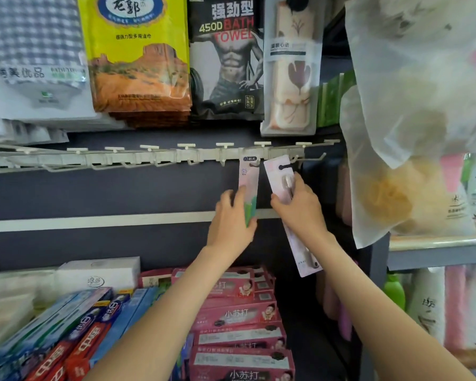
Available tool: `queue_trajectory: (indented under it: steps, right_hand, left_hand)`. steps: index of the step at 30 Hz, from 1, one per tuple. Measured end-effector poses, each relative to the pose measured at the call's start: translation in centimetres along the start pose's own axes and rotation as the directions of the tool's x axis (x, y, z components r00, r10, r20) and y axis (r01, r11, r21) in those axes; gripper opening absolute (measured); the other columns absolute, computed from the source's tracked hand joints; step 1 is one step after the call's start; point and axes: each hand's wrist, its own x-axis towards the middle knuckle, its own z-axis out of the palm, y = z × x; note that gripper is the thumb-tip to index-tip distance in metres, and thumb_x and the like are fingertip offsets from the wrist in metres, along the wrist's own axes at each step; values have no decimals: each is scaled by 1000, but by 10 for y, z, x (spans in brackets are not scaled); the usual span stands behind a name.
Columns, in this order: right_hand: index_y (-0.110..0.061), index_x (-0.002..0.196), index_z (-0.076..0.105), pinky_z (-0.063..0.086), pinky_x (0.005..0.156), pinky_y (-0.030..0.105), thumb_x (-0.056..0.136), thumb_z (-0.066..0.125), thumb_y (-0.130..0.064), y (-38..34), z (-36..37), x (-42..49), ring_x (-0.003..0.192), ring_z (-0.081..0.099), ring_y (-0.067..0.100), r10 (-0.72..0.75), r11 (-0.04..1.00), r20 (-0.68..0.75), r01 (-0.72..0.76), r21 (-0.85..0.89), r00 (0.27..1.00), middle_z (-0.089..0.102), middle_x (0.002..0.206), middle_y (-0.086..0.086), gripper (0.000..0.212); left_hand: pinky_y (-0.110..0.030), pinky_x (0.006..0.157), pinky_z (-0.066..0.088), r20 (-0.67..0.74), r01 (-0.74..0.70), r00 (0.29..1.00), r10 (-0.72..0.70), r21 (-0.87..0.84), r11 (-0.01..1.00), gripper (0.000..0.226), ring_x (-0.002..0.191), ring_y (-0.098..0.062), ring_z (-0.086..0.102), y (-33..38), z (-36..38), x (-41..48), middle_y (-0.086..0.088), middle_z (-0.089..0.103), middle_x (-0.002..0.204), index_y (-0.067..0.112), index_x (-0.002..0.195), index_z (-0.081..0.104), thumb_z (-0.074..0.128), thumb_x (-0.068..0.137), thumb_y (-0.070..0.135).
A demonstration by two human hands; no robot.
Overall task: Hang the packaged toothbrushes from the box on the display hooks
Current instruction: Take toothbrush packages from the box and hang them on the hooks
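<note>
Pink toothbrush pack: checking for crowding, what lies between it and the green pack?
Nothing hangs there: the head view shows only dark back panel between the pink toothbrush pack and the green pack.

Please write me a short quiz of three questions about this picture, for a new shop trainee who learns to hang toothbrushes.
1. True or false: the right hand holds the pink pack straight upright.
2. Which things lie directly below both hands? A) pink toothpaste boxes B) folded towels C) sponges
3. Fill in: the left hand grips the pack whose lower part is ____.

Key
1. False: it is tilted, with its top leaning left, near the hook rail.
2. A
3. green; this is the green pack.
</note>
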Motion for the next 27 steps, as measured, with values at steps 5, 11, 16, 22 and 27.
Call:
queue_trajectory:
  steps: [5, 11, 16, 22, 27]
  right_hand:
    - [-4, 149, 21, 46, 83, 37, 92, 55, -37, -5, 12, 25, 118, 51, 34, 72, 980, -64, -82, -180, 995, 50, 132, 18, 73]
    - [2, 142, 26, 51, 80, 40, 96, 51, -37, 5, 32, 47, 109, 58, 35, 91, 966, -72, -105, -235, 993, 55, 125, 22, 65]
    - [-2, 150, 9, 52, 85, 43, 97, 48, -40, 6, 48, 53, 115, 56, 34, 144, 957, -62, -155, -244, 988, 51, 133, 20, 76]
    - [-10, 153, -1, 45, 95, 44, 98, 46, -39, 17, 60, 25, 132, 39, 34, 77, 955, -73, -95, -281, 994, 31, 149, 19, 77]
    - [-13, 153, -6, 45, 99, 47, 97, 47, -30, 6, 67, -21, 132, 38, 35, -49, 927, -71, 19, -375, 996, 31, 150, 19, 79]
  left_hand:
    - [-39, 96, 45, -30, 185, 982, -186, -32, 982, 86, 131, -33, 37, -5, 22, 27, -15, 21, 150, 22, 153, 1, 61, 92, 29]
    - [-43, 105, 39, -13, 220, 975, -223, -98, 971, 93, 139, -36, 30, -6, 47, 50, -17, 9, 158, 19, 152, -14, 58, 94, 25]
    - [-44, 103, 43, -53, 153, 985, -162, -143, 978, 93, 138, -35, 34, -7, 56, 49, -17, 11, 159, 22, 151, -20, 56, 95, 22]
    - [-38, 110, 36, -89, 8, 996, 5, 153, 988, 91, 144, -36, 22, -27, 51, 42, -22, -8, 159, 26, 149, -21, 54, 98, 24]
    - [-40, 111, 33, -32, -70, 997, 74, 112, 991, 88, 144, -36, 20, -32, 33, -1, -20, -6, 160, 27, 152, -10, 57, 95, 28]
